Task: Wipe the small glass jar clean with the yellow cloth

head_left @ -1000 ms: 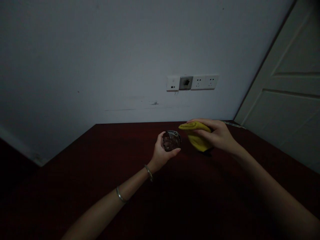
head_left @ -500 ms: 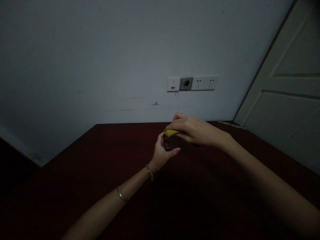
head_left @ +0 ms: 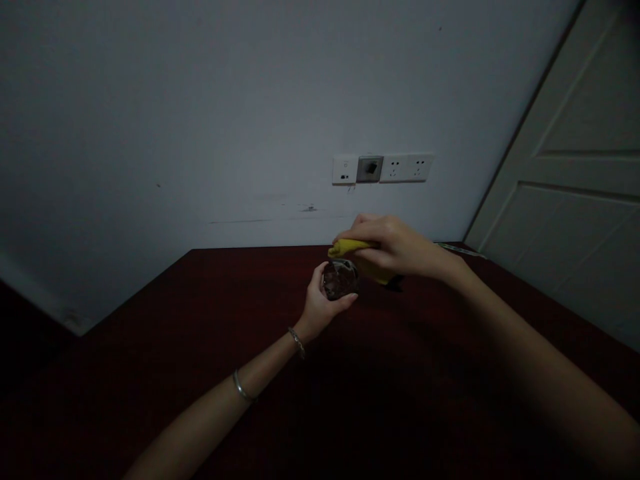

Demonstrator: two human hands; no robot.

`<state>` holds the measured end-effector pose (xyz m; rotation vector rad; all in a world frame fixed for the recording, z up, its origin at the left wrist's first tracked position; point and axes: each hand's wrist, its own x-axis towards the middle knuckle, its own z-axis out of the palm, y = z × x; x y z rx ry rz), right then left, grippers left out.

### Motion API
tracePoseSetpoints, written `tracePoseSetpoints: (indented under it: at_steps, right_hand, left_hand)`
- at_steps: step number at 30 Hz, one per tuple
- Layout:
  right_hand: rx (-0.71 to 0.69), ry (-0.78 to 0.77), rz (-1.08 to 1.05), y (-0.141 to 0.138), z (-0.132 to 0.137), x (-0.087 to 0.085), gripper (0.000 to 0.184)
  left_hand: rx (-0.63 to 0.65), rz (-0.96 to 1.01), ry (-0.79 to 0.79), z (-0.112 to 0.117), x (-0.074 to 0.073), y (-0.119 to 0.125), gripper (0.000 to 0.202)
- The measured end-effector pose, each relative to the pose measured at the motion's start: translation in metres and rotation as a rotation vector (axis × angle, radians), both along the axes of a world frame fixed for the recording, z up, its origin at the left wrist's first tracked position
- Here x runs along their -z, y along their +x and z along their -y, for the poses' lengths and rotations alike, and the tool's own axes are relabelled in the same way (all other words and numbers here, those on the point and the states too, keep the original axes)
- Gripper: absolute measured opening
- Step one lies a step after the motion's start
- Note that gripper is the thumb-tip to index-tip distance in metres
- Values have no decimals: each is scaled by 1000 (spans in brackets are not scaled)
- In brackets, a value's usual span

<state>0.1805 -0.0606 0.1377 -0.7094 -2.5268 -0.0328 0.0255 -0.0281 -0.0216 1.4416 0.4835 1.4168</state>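
Observation:
My left hand [head_left: 320,301] is wrapped round a small clear glass [head_left: 341,280], its thumb along the near side. Through the glass the dark red of the table shows, and its rim faces up and away from me. A yellow cloth [head_left: 353,248] is pinched in my right hand [head_left: 393,243], just above and to the right of the glass. One end of the cloth sticks out past my fingertips; the rest hangs below the palm and ends in a dark edge. The cloth and the glass rim look slightly apart.
Both hands are over a dark red table [head_left: 240,300] that meets a pale wall [head_left: 240,120]. A row of sockets and a switch [head_left: 383,169] is on the wall. A white panelled door [head_left: 575,200] stands to the right, with a thin patterned strip [head_left: 461,251] near the table's back corner.
My right hand has lifted the cloth up and to the right, off the glass. More of the rim and the hanging cloth now shows. My left hand keeps its hold, nearly still.

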Motion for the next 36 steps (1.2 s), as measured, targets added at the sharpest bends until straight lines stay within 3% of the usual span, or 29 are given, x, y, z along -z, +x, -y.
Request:
tracePoseSetpoints:
  at_steps: [4, 9, 24, 30, 36]
  right_hand:
    - [60, 40, 118, -6, -15, -3, 20]
    - [11, -27, 196, -9, -21, 1, 26]
    - [-83, -129, 80, -3, 12, -6, 21]
    - [59, 21, 137, -7, 1, -8, 22]
    - [65, -36, 173, -10, -1, 0, 25]
  left_hand:
    - [-21, -11, 5, 1, 0, -1, 76]
    - [-10, -5, 1, 2, 0, -1, 73]
    - [-3, 9, -12, 4, -3, -1, 73]
    - [11, 17, -13, 8, -4, -1, 75]
    - [40, 23, -67, 9, -5, 1, 71]
